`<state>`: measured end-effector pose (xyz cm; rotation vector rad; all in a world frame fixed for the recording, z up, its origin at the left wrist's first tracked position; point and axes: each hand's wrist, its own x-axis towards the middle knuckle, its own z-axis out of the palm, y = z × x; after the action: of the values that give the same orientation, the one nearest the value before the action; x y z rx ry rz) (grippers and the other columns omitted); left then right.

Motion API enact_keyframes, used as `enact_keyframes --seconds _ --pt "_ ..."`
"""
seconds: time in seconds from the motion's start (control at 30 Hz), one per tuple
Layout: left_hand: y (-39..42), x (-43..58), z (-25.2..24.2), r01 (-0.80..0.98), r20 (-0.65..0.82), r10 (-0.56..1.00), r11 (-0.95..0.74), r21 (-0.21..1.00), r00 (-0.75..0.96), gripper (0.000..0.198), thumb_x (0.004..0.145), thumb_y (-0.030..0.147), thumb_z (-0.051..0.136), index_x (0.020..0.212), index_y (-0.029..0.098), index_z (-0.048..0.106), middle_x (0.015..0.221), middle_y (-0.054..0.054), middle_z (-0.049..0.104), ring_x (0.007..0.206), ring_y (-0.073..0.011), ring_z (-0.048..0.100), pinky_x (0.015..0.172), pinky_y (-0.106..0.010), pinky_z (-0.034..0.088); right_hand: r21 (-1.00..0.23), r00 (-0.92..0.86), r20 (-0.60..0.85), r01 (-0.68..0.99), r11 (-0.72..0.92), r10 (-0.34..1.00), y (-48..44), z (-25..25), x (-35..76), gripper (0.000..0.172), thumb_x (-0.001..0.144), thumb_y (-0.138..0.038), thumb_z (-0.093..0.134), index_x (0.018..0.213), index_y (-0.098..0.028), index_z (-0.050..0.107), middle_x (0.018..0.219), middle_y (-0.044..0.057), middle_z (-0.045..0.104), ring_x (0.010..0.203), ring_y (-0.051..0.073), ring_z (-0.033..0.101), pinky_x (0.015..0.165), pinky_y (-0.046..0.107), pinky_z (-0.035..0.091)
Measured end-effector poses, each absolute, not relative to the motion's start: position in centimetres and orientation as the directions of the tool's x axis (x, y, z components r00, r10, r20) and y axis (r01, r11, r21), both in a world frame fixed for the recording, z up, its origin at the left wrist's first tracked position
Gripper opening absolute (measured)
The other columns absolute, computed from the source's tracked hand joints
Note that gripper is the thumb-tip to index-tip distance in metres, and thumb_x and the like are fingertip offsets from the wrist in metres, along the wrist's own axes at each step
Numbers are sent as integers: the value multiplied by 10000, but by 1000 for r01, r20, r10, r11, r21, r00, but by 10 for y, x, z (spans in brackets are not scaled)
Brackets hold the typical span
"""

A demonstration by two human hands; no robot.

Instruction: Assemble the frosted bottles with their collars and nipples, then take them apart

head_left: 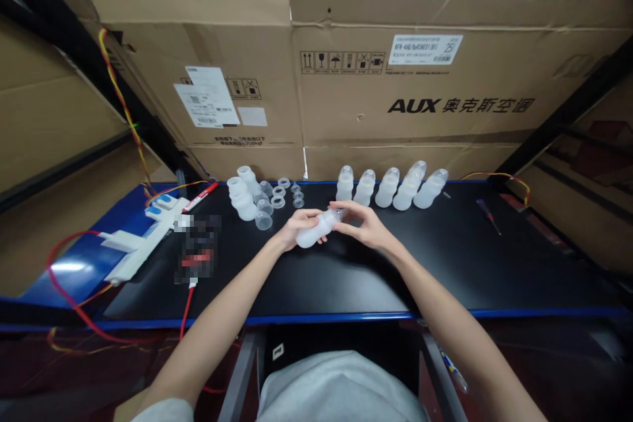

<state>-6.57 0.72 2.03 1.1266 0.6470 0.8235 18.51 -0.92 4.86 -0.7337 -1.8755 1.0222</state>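
Observation:
My left hand [293,227] is wrapped around the body of a frosted white baby bottle [309,235], held tilted above the black table. The bottle's top points to the right, where the fingers and thumb of my right hand [364,224] close around its clear cap [338,213]. To the left stand several open bottle bodies [242,201], with clear caps [264,220] beside them. Ring collars [278,202] and small clear nipples [297,198] lie closer to the middle. Beyond my right hand, several capped bottles [390,188] stand in a row.
A white power strip [148,241] with red and yellow wires lies at the left, near a red marker [200,198]. A blurred-out object [198,247] has a red cable. At the right lies a screwdriver [488,216]. Cardboard [346,112] walls in the back.

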Motion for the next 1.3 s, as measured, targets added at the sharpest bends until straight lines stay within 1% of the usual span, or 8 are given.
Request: enact_keyframes --seconds 0.1,0.3,0.43,0.57,0.8,1.03,1.2,1.3 --pt "3 -60 16 -186 22 860 85 979 511 606 678 466 940 1138 104 782 860 -133 820 696 -266 780 670 -353 619 -863 -429 391 136 486 814 -6 41 183 466 883 -546 846 1231 -244 776 1146 73 747 834 192 661 766 351 565" --pt "-7 -57 19 43 275 878 -316 948 392 514 756 440 913 1154 138 788 1098 -127 839 986 -289 791 906 -399 613 -878 -355 316 241 413 880 -3 30 175 417 865 -597 828 983 -200 770 872 27 739 726 171 597 668 299 482" --pt "-11 -59 22 209 380 838 -483 850 391 484 790 402 893 1202 164 800 1154 -116 835 1011 -283 788 915 -384 612 -862 -268 286 348 369 920 -4 28 170 518 919 -626 751 665 -197 610 634 -26 565 614 134 471 603 281 374" --pt "-12 -59 19 293 481 788 -598 746 384 444 843 382 864 1245 206 797 1157 -84 840 979 -263 807 882 -357 635 -856 -252 224 411 313 942 -3 28 168 626 972 -674 640 579 -199 532 569 -42 436 586 120 377 583 286 295" --pt "-10 -49 6 428 728 615 -770 473 303 523 874 382 883 1362 263 736 1282 -86 812 1119 -285 812 1032 -428 669 -882 -71 222 409 232 972 -4 34 163 574 899 -704 694 660 -182 680 603 -2 611 607 159 515 608 287 370" --pt "-13 -32 0 497 845 464 -817 291 267 476 948 325 818 1405 250 708 1323 -119 793 1156 -302 803 1010 -467 686 -877 70 260 434 205 963 -11 41 161 484 849 -624 759 642 -197 662 603 12 659 609 182 566 596 293 410" --pt "-10 -33 3 460 816 509 -814 354 273 488 942 362 826 1402 261 698 1367 -121 766 1233 -295 766 1077 -474 641 -869 86 392 362 338 916 -10 36 160 409 865 -585 770 958 -186 781 859 61 789 754 220 692 724 327 544" --pt "-10 -38 8 396 753 577 -802 448 316 427 987 368 764 1393 253 696 1362 -118 758 1193 -259 773 1038 -421 645 -840 121 485 338 424 866 -4 32 162 516 850 -554 799 1208 -192 720 1038 94 802 880 243 737 784 358 593"
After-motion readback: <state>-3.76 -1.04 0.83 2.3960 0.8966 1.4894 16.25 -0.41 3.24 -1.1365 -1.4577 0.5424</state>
